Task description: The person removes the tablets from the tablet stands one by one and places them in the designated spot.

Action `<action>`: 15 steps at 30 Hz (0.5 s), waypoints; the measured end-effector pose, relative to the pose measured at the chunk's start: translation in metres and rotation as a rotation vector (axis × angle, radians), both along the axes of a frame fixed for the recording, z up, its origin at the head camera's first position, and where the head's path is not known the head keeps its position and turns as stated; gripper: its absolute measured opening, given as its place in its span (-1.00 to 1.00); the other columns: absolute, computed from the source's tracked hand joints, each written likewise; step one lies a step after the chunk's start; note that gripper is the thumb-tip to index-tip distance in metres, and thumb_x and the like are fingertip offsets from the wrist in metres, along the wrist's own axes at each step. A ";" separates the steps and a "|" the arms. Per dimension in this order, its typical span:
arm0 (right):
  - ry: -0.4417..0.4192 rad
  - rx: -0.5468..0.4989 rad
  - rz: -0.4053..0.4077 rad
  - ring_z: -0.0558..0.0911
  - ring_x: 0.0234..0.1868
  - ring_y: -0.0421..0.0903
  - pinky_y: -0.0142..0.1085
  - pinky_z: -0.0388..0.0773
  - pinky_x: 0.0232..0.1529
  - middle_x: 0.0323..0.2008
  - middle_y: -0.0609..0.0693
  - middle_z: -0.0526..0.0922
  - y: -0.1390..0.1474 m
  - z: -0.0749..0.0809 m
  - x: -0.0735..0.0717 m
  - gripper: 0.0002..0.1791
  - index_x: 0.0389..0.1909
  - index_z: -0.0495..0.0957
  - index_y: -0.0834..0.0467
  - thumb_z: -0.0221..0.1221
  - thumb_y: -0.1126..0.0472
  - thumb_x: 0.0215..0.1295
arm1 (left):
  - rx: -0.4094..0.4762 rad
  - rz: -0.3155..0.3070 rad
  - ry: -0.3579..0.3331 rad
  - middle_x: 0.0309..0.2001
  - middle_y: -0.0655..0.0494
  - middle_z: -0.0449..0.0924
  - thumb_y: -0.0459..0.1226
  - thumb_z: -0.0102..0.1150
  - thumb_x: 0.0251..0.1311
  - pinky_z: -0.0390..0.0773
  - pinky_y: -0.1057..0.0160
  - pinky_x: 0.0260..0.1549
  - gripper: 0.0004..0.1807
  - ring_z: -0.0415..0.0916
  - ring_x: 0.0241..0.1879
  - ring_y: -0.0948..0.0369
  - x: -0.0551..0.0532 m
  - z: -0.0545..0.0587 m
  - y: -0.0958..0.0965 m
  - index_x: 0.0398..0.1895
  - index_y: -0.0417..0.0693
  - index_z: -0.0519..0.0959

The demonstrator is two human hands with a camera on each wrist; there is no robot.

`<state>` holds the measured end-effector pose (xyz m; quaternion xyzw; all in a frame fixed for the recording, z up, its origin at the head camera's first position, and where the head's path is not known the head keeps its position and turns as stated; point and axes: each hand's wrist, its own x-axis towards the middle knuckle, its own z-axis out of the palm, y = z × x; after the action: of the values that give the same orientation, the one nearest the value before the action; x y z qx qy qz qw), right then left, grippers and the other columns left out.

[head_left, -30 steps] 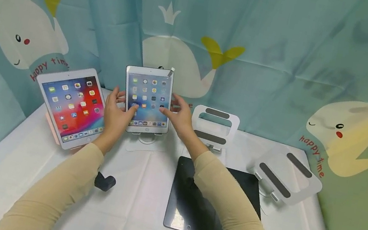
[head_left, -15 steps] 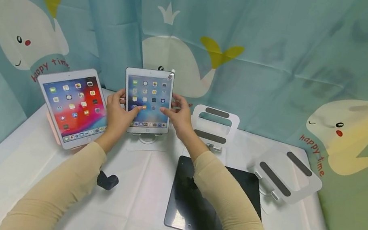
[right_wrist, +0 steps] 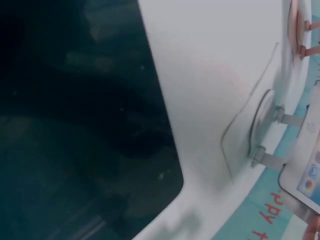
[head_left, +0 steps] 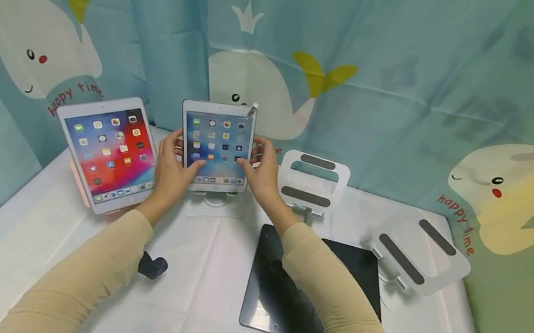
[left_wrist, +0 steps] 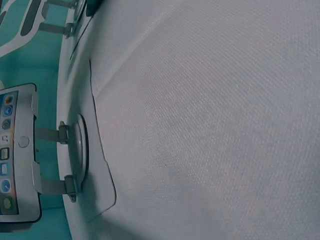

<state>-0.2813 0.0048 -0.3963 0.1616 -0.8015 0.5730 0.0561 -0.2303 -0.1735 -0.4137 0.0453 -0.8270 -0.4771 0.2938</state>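
Note:
In the head view a white-framed tablet (head_left: pixel 216 149) with a lit screen of app icons leans on a silver tablet stand (head_left: pixel 214 208). My left hand (head_left: pixel 174 171) holds its left edge and my right hand (head_left: pixel 262 171) its right edge. Both thumbs lie on the front, while the other fingers go partly out of sight behind. A small tab (head_left: pixel 253 110) sticks out at the top right corner. The left wrist view shows the tablet's lower edge (left_wrist: pixel 25 155) resting in the stand's two lips. Only a fingertip of the right hand shows in the right wrist view.
Left of it, a second lit tablet (head_left: pixel 108 153) leans on a pink stand (head_left: pixel 80 181). Two bare white stands (head_left: pixel 338 191) with grey pads are at the right. Dark tablets (head_left: pixel 275 305) lie flat under the right forearm. A small black object (head_left: pixel 153 266) lies near the left sleeve.
The held tablet's top edge has shifted slightly right and down, while its bottom edge stays in the stand. Both hands keep their hold, with the left thumb moving a little on the front.

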 end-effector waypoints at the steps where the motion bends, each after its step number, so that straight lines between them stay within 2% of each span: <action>1: 0.021 0.008 -0.006 0.44 -0.26 -0.07 -0.39 0.40 -0.28 -0.16 0.12 0.42 0.000 -0.001 0.001 -0.42 0.22 0.25 0.22 0.25 0.34 0.19 | -0.018 0.004 0.006 0.02 -0.26 0.27 -0.35 0.35 0.04 0.35 0.16 -0.22 -0.21 0.32 -0.05 -0.08 0.001 -0.001 0.000 0.31 -0.21 0.16; 6: 0.096 0.048 -0.017 0.50 -0.27 -0.02 -0.36 0.46 -0.29 -0.20 0.14 0.46 0.003 -0.006 0.001 -0.44 0.18 0.26 0.23 0.24 0.34 0.20 | -0.073 0.020 0.031 0.00 -0.26 0.30 -0.32 0.37 0.03 0.39 0.11 -0.24 -0.21 0.35 -0.08 -0.06 0.003 -0.003 0.001 0.30 -0.19 0.17; 9: 0.129 0.058 -0.012 0.51 -0.28 -0.01 -0.35 0.46 -0.30 -0.21 0.16 0.47 0.004 -0.007 0.000 -0.46 0.17 0.25 0.25 0.23 0.34 0.21 | -0.073 0.023 0.038 -0.01 -0.24 0.30 -0.30 0.38 0.03 0.38 0.13 -0.26 -0.20 0.36 -0.08 -0.06 0.003 -0.003 0.001 0.31 -0.17 0.17; 15: 0.125 0.025 0.016 0.47 -0.28 -0.02 -0.39 0.42 -0.31 -0.21 0.16 0.45 0.003 -0.009 0.001 -0.48 0.17 0.22 0.24 0.20 0.35 0.23 | -0.049 0.049 0.036 -0.01 -0.19 0.31 -0.27 0.39 0.01 0.34 0.20 -0.30 -0.20 0.35 -0.08 -0.02 0.005 -0.003 0.002 0.30 -0.15 0.18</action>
<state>-0.2801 0.0077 -0.4054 0.2042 -0.8021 0.5523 0.0993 -0.2252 -0.1713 -0.4167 0.0497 -0.8316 -0.4503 0.3211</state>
